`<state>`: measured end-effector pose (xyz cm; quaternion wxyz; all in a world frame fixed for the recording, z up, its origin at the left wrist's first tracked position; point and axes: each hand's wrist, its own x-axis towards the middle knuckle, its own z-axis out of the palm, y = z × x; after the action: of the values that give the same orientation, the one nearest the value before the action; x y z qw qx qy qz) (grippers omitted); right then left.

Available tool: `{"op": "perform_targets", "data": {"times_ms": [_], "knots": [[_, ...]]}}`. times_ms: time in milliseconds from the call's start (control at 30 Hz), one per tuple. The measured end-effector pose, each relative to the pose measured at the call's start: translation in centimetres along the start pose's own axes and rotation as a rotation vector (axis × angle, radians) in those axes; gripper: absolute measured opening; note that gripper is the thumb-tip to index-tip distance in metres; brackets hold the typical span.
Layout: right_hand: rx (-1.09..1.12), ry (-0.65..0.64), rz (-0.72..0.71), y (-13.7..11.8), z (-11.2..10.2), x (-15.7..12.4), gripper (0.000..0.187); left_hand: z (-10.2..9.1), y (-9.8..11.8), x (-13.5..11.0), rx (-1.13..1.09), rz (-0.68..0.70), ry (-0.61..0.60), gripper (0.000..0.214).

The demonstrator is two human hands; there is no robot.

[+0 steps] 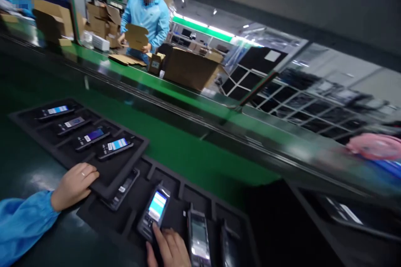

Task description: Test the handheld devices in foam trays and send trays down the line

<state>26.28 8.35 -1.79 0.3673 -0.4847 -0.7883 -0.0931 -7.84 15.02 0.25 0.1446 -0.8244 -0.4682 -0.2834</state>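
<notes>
My left hand, in a blue sleeve, lies flat with fingers stretched on the near edge of a black foam tray that holds several handheld devices with lit screens. My right hand reaches up from the bottom edge, fingers touching the lower end of a handheld device with a lit screen. That device stands tilted in a second black foam tray partly under the first. More devices lie in neighbouring slots.
A green conveyor belt runs diagonally past the trays. Across it a person in a blue coat handles cardboard among brown boxes. Stacked black trays and a pink object lie at right.
</notes>
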Motion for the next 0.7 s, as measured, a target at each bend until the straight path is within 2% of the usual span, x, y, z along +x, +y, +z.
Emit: {"op": "perform_targets", "data": {"times_ms": [100, 200, 433, 533, 700], "knots": [[0.024, -0.011, -0.073, -0.4, -0.6, 1.1, 0.029, -0.1, -0.2, -0.3, 0.001, -0.032, 0.004, 0.024], [0.032, -0.051, -0.067, -0.7, -1.5, 2.2, 0.027, 0.0, -0.5, -0.5, -0.014, -0.052, 0.007, 0.021], [0.040, -0.257, -0.034, -0.6, -2.5, 2.7, 0.029, -0.3, -1.0, -0.6, 0.021, 0.003, -0.019, 0.020], [0.070, -0.262, -0.005, -0.6, -2.7, 3.0, 0.030, -0.4, -1.2, -0.6, 0.039, 0.049, -0.057, 0.022], [0.135, -0.263, 0.046, -0.6, -3.0, 3.5, 0.030, -0.3, -1.4, -0.9, 0.021, 0.021, -0.058, 0.019]]}}
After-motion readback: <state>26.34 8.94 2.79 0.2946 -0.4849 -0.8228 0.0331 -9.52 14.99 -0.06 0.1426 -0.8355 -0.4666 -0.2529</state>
